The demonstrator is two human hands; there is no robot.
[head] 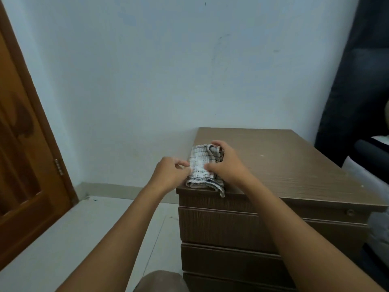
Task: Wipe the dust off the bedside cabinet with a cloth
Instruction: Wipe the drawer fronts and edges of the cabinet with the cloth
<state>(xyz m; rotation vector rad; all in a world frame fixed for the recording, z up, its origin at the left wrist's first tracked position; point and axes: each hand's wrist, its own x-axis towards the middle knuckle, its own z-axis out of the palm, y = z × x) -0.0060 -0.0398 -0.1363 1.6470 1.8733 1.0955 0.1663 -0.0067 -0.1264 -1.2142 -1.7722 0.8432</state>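
A brown wood-grain bedside cabinet [294, 165] with several drawers stands against the wall. On its near left corner lies a folded white cloth [200, 167] with dark checks, one end drooping over the front edge. My left hand [170, 173] pinches the cloth's left edge with thumb and fingertips. Over the cloth's right side my right hand [225, 163] is curled, gripping it with fingers at the far end and thumb on top.
A brown wooden door [25, 154] stands at the left. The pale wall [168, 70] is behind the cabinet and light floor tiles [84, 228] lie to its left. Dark bedding or furniture [362, 102] sits at the right edge. My knee [162, 281] shows at the bottom.
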